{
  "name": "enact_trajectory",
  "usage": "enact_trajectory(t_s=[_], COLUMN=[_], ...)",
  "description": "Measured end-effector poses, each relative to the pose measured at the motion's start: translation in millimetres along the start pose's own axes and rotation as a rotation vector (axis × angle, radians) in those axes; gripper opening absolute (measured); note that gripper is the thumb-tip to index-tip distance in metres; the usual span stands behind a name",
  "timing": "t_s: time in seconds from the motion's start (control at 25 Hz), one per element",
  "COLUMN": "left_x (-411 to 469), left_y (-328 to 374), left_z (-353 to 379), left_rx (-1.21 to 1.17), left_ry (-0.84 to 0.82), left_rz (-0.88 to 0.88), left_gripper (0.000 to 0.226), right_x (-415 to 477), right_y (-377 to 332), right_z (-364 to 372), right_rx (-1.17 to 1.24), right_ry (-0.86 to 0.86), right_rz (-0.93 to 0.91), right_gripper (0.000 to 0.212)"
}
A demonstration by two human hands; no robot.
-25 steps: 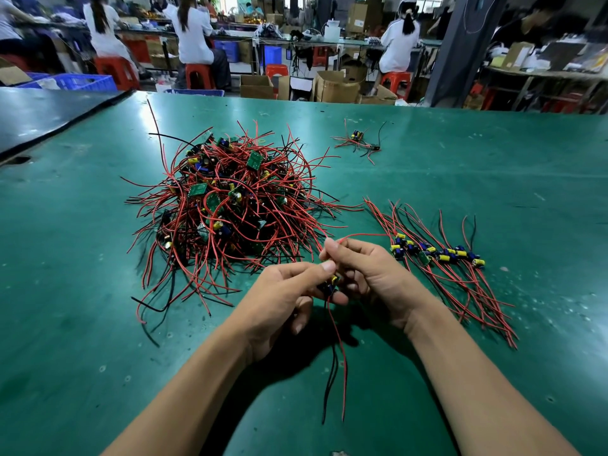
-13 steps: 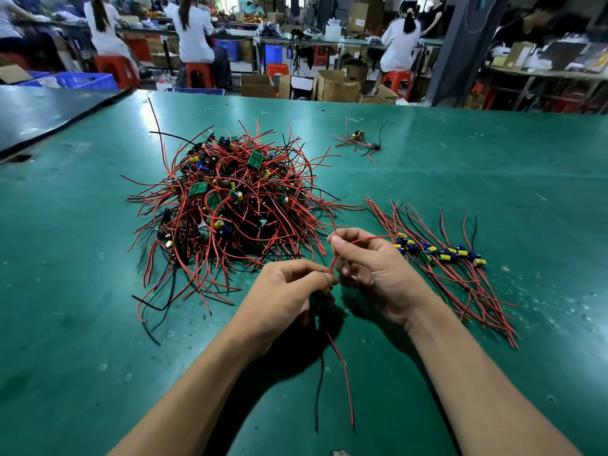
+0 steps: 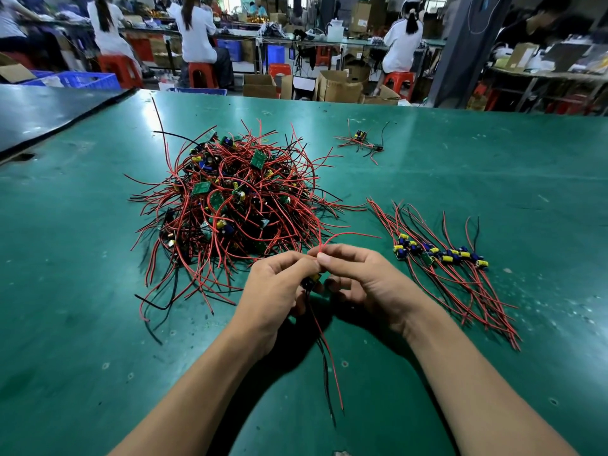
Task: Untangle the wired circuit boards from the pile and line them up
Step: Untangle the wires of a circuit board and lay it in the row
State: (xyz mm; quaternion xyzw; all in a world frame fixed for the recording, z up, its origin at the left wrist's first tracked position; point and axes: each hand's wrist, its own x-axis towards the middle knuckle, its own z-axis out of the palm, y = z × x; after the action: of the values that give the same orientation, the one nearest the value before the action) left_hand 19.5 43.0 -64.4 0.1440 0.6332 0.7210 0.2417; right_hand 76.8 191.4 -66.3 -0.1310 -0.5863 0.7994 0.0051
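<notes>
On the green bench, my left hand grips the freed board, and my right hand now pinches its gathered red leads, ready for the row.

Bare left hand, bare right hand; forearms bare; nails short.

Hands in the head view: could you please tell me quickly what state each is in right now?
Left hand: closed, holding the small circuit board.
Right hand: closed, pinching its red wire.

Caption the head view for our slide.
Left hand and right hand hold one board near the pile; lined-up row at right.
</notes>
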Motion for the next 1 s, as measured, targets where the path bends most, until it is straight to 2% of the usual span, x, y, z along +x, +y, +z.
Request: enact_trajectory(t_s=[0.08, 0.36, 0.44, 0.6, 0.88, 1.0], left_x=[0.9, -0.4, -0.3, -1.0, -0.2, -0.8], left_y=[-1.0, 0.1, 0.9, 2.8, 3.7, 4.6], left_z=[0.0, 4.1, 3.3, 2.2, 0.3, 1.8], left_rx=[0.013, 0.001, -0.007, -0.047, -0.092, -0.077], left_ry=[0.005, -0.001, -0.002, -0.037, -0.028, -0.001], left_rz=[-0.002, -0.026, -0.038, -0.081, -0.080, -0.057], left_gripper=[0.015, 0.016, 0.014, 0.013, 0.014, 0.013], right_x=[0.1, 3.3, 2.7, -0.5, 3.6, 5.3], right_y=[1.6, 4.0, 5.4, 5.0, 8.6, 8.9], right_z=[0.6, 3.7, 4.3, 1.1, 2.4, 7.1], right_rx=[-0.054, -0.042, -0.027, 0.011, 0.029, -0.035], right_ry=[-0.024, 0.074, 0.025, -0.076, 0.022, 0.115], right_rz=[-0.015, -0.060, -0.042, -0.071, -0.140, -0.155], right_gripper=[0.026, 0.017, 0.013, 0.023, 0.027, 0.016])
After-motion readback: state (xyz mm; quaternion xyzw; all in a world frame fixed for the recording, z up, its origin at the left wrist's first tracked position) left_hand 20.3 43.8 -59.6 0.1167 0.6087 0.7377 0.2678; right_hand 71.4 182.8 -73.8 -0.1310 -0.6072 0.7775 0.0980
